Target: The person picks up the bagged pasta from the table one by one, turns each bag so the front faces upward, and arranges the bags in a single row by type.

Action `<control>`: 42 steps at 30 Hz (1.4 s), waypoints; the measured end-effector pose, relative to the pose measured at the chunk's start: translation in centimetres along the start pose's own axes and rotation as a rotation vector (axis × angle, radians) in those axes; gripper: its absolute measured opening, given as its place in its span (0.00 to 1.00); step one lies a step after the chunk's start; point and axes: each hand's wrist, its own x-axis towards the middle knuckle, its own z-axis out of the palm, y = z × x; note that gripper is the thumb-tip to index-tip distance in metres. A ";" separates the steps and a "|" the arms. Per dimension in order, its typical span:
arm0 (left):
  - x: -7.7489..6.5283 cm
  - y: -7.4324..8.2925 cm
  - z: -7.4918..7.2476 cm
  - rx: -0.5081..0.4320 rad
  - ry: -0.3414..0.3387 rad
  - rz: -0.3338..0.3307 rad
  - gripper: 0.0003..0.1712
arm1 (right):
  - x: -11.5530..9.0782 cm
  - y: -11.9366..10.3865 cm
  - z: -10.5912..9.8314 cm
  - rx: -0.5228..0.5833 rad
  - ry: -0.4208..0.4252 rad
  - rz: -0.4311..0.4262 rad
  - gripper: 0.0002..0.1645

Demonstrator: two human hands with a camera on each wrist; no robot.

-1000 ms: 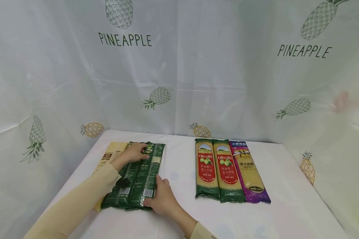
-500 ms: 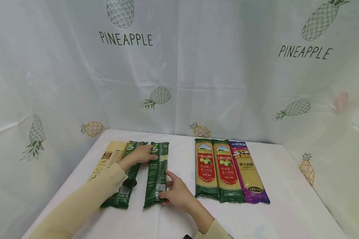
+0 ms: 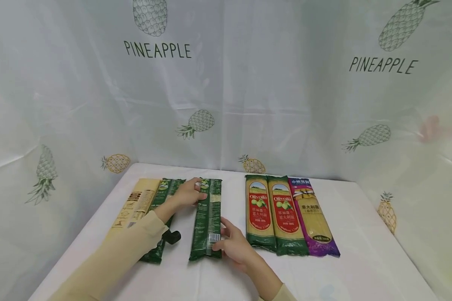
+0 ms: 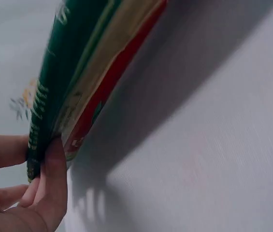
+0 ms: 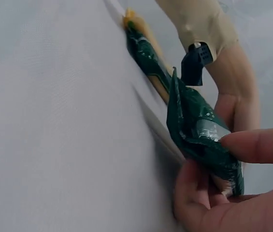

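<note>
A green spaghetti packet [image 3: 207, 219], its printed back facing up, is held between both hands. My left hand [image 3: 188, 193] pinches its far end at the left edge; in the left wrist view, thumb and fingers grip the packet [image 4: 73, 82] from both faces, and a shadow shows on the cloth beneath. My right hand [image 3: 236, 246] pinches the near right corner, near the barcode. In the right wrist view the thumb lies on top of the packet [image 5: 199, 125] with fingers curled under, and the near end stands off the cloth.
To the left lie another green packet [image 3: 154, 251] and a yellow packet [image 3: 135, 205], partly behind the left sleeve. At right, two Olivoila spaghetti packets [image 3: 260, 209] and a purple-edged packet [image 3: 312, 217] lie side by side. A pineapple-print curtain [image 3: 263, 83] stands behind the white-covered table [image 3: 361, 234].
The held packet has come away from the green one beside it and moved right with both hands, opening a gap. The packets on the right stay in place.
</note>
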 end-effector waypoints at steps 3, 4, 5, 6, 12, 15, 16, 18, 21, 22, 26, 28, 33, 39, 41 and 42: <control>-0.1 1.0 0.4 -0.018 0.017 0.033 0.42 | -0.6 -0.3 -0.3 0.041 0.010 -0.006 0.57; -0.1 1.4 0.5 -0.019 0.021 0.042 0.42 | -0.8 -0.4 -0.4 0.051 0.017 -0.012 0.56; -0.1 1.7 0.6 -0.023 0.023 0.048 0.42 | -0.9 -0.5 -0.5 0.061 0.025 -0.017 0.55; -0.1 2.1 0.7 -0.030 0.026 0.052 0.42 | -1.1 -0.6 -0.7 0.068 0.036 -0.021 0.54; -0.3 4.4 1.2 -0.079 0.013 0.078 0.41 | -1.7 -0.8 -2.0 0.154 0.061 -0.024 0.54; -0.4 4.8 1.6 -0.089 -0.002 0.079 0.40 | -2.1 -0.8 -2.5 0.181 0.063 -0.024 0.53; -0.3 4.8 1.7 -0.093 -0.004 0.077 0.41 | -2.2 -0.7 -2.6 0.176 0.068 -0.034 0.53; -0.3 4.7 2.0 -0.088 -0.007 0.071 0.41 | -2.3 -0.6 -2.7 0.149 0.090 -0.058 0.52; -0.2 4.7 2.4 -0.052 -0.009 0.082 0.41 | -2.6 -0.5 -2.6 0.098 0.128 -0.093 0.52; -0.2 4.7 2.5 -0.034 -0.010 0.091 0.41 | -2.7 -0.5 -2.5 0.090 0.140 -0.103 0.52; -0.1 4.9 3.0 0.084 -0.006 0.143 0.38 | -2.9 -0.5 -2.3 0.060 0.181 -0.138 0.51; -0.1 5.1 3.3 0.160 0.019 0.174 0.35 | -2.8 -0.5 -2.2 0.055 0.190 -0.154 0.50; -0.5 6.5 3.9 0.294 0.099 0.235 0.32 | -2.8 -0.3 -1.8 0.005 0.201 -0.190 0.50; -1.0 7.9 4.5 0.310 0.129 0.226 0.39 | -2.6 0.0 -1.2 -0.153 0.252 -0.241 0.50; -1.2 8.2 4.6 0.307 0.125 0.225 0.42 | -2.6 -0.1 -1.0 -0.237 0.285 -0.261 0.48; -1.3 8.3 4.6 0.305 0.120 0.223 0.43 | -2.6 -0.1 -0.9 -0.278 0.300 -0.272 0.48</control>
